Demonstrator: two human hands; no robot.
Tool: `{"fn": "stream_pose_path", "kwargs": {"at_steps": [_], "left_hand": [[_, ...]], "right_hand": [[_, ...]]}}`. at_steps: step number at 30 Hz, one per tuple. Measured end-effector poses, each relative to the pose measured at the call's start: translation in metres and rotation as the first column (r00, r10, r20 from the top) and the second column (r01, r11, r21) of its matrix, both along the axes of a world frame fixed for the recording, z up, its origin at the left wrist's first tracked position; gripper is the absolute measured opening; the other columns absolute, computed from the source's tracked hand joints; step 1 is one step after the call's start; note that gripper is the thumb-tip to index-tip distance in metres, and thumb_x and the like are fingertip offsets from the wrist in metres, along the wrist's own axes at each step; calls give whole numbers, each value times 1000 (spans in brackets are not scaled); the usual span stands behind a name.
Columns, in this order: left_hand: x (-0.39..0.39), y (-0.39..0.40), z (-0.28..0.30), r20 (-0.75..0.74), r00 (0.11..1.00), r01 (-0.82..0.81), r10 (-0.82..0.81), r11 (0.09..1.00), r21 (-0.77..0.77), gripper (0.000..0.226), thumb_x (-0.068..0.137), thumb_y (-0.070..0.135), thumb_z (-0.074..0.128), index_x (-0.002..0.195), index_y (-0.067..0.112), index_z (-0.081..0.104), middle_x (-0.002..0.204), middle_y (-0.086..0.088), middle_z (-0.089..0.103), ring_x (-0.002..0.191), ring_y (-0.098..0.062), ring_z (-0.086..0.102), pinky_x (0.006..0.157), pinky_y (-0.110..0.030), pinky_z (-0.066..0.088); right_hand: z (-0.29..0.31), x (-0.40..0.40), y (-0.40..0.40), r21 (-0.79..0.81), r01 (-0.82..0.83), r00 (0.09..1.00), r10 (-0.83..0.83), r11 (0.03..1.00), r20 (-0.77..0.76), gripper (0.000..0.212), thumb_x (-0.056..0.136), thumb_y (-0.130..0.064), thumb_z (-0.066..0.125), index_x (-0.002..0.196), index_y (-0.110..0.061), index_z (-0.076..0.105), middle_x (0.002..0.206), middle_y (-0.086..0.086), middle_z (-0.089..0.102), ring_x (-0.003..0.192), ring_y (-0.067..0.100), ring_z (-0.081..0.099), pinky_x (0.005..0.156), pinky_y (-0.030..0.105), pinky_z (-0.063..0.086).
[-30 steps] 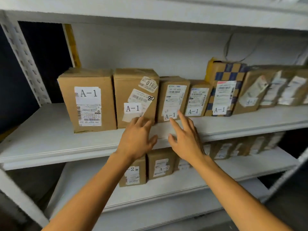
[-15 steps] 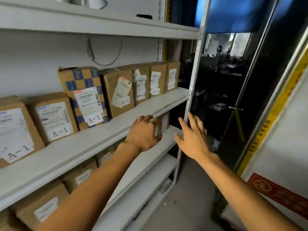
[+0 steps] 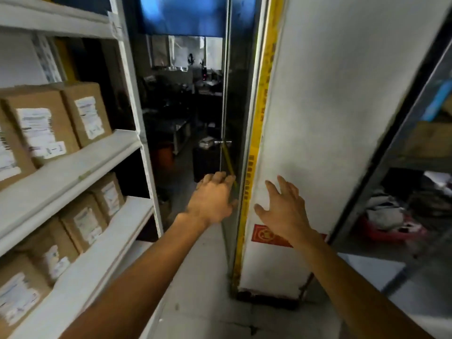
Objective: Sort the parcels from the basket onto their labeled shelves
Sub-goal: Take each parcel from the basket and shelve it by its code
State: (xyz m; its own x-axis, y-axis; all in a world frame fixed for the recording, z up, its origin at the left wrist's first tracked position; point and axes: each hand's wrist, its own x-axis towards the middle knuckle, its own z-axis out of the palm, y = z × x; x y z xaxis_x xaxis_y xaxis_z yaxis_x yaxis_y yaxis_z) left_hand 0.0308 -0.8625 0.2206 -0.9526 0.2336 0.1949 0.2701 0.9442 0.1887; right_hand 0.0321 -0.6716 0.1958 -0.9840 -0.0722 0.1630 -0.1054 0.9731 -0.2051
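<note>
Both my hands are stretched out in front of me and hold nothing. My left hand hangs with loosely curled fingers before a dark glass door. My right hand has its fingers spread in front of a white wall panel. Brown cardboard parcels with white labels stand on the white shelf at the left. More parcels sit on the shelf below. No basket is in view.
A glass door with a metal handle stands straight ahead, dark room behind it. A white panel edged with yellow tape rises to the right. Further right, a dark rack holds a red tub of cloth. Grey floor below.
My view has swung right, away from the A-1 parcels toward the door and white panel. Both hands left the shelf edge and now hang in the air, still holding nothing.
</note>
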Motion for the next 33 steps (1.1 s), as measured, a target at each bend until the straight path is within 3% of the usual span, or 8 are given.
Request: {"fn": "stream_pose_path", "kwargs": {"at_steps": [8, 11, 13, 16, 20, 24, 30, 33], "left_hand": [[-97, 99, -13, 5, 963, 270, -270, 963, 23, 74, 94, 46, 56, 156, 23, 21, 160, -7, 25, 144, -31, 28, 115, -42, 29], [-122, 146, -14, -3, 907, 421, -421, 905, 64, 72, 96, 43, 55, 156, 20, 21, 158, -8, 30, 141, -30, 33, 114, -38, 29], [-130, 181, -16, 3, 852, 522, -524, 849, 75, 71, 97, 42, 54, 156, 19, 22, 157, -8, 32, 139, -29, 35, 113, -38, 30], [-130, 238, -20, 12, 767, 636, -641, 764, 111, 66, 97, 38, 56, 153, 18, 30, 153, -8, 38, 135, -28, 41, 110, -35, 34], [-118, 320, -27, 30, 631, 767, -775, 630, 120, 56, 92, 30, 62, 143, 15, 46, 139, -12, 53, 124, -33, 50, 101, -37, 40], [-99, 414, -35, 24, 487, 872, -873, 487, 53, 52, 89, 35, 61, 138, 18, 50, 129, -9, 56, 119, -31, 52, 99, -40, 44], [-42, 546, -39, 25, 261, 964, -965, 262, 36, 58, 95, 38, 58, 147, 18, 42, 143, -6, 48, 127, -28, 49, 104, -37, 42], [-16, 600, -43, 36, 171, 983, -985, 173, 65, 58, 96, 35, 58, 149, 18, 40, 150, -8, 43, 133, -28, 44, 107, -36, 39]], "right_hand": [[-22, -23, 93, 20, 312, 950, -312, 950, 28, 75, 96, -58, 44, 157, -23, 18, 166, 9, 8, 151, 33, 13, 119, 45, 21], [-25, -22, 130, -13, 439, 898, -438, 898, 45, 69, 95, -53, 47, 153, -20, 29, 160, 14, 27, 145, 35, 27, 116, 47, 29], [-28, -12, 154, -39, 516, 856, -516, 856, 19, 67, 91, -49, 54, 149, -20, 38, 153, 13, 37, 140, 36, 36, 113, 47, 34], [-30, 11, 190, -18, 653, 757, -651, 758, 61, 74, 93, -47, 57, 155, -22, 26, 161, 10, 23, 146, 34, 24, 116, 46, 26], [-31, 39, 248, -39, 785, 617, -777, 618, 120, 78, 92, -50, 58, 156, -26, 19, 162, 7, 15, 146, 33, 19, 117, 49, 27], [-34, 78, 315, -34, 877, 480, -868, 480, 129, 74, 93, -52, 55, 155, -24, 23, 165, 7, 9, 149, 34, 13, 118, 51, 23], [-34, 153, 410, -86, 964, 259, -962, 252, 85, 69, 94, -48, 56, 151, -20, 29, 164, 8, 12, 146, 36, 18, 115, 51, 30], [-35, 184, 446, -106, 981, 175, -980, 165, 92, 75, 93, -47, 60, 154, -19, 26, 163, 10, 17, 147, 35, 18, 115, 44, 33]]}}
